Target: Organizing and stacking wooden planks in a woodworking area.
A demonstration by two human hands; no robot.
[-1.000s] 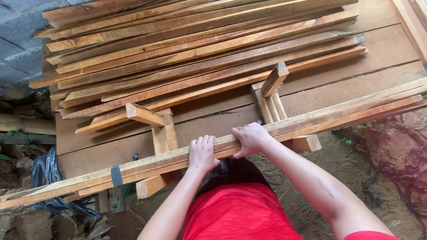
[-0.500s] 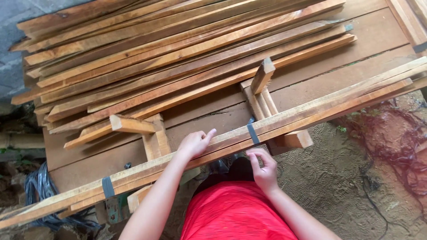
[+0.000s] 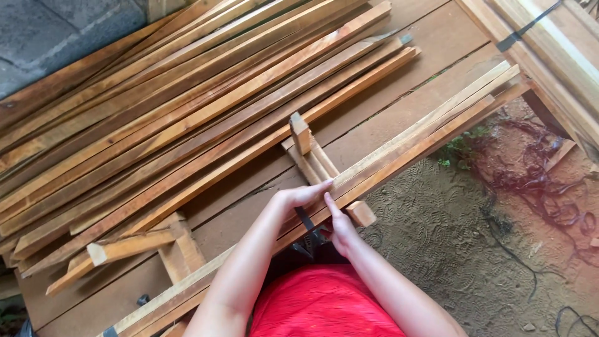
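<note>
A long bundle of light wooden strips [image 3: 424, 134] lies slanted along the front edge of a plank workbench [image 3: 380, 118]. A dark strap [image 3: 305, 218] wraps the bundle at its middle. My left hand [image 3: 304, 196] lies flat on top of the bundle just above the strap, fingers stretched to the right. My right hand [image 3: 340, 229] comes up from below the front edge beside the strap, with one digit over the bundle's top and the rest curled under it. The bundle rests in two wooden cradles, one with an upright block [image 3: 300, 132], the other [image 3: 128, 248] at lower left.
A large loose pile of wooden strips [image 3: 187, 106] covers the bench behind the bundle. Another strapped bundle [image 3: 543, 50] lies at the top right. Sandy ground [image 3: 449, 249] with tangled dark straps [image 3: 549, 193] is to the right. A grey block wall [image 3: 56, 31] is at the top left.
The view has swung right and tilted. My right hand rose from below the bundle to its front edge beside the strap. My left hand slid along the top toward the strap.
</note>
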